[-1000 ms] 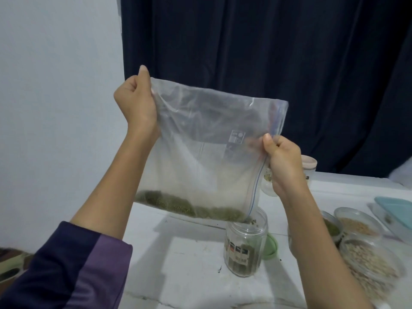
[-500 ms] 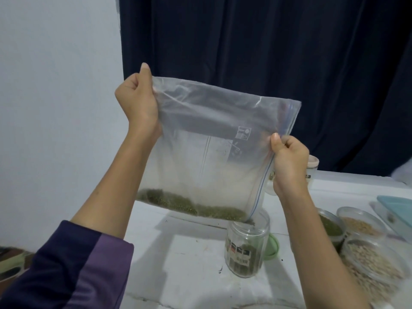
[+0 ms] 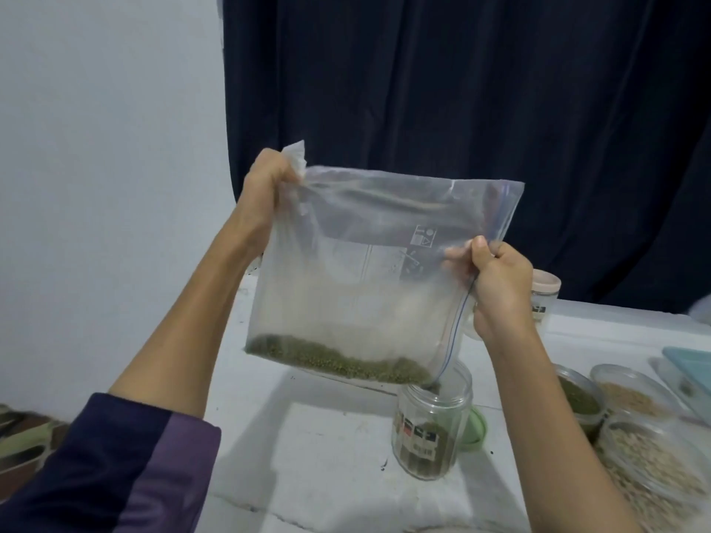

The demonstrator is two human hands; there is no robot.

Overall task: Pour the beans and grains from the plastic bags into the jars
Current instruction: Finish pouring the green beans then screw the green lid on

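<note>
Gripping the plastic bag (image 3: 369, 271) of green beans (image 3: 338, 357), both hands, left (image 3: 269, 186) and right (image 3: 496, 278), tip its corner into the open jar (image 3: 431, 421), other filled jars (image 3: 635, 436) standing beside on the desk (image 3: 327, 455).

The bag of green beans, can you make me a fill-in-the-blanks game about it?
1. Both hands, left and right, hold up the plastic ____.
2. The beans inside it are ____ in colour.
3. Its lowest corner points into an open ____ on the table.

Missing words: bag; green; jar

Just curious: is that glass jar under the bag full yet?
No, partly filled: green beans reach about halfway up the jar; its upper part is clear.
</note>
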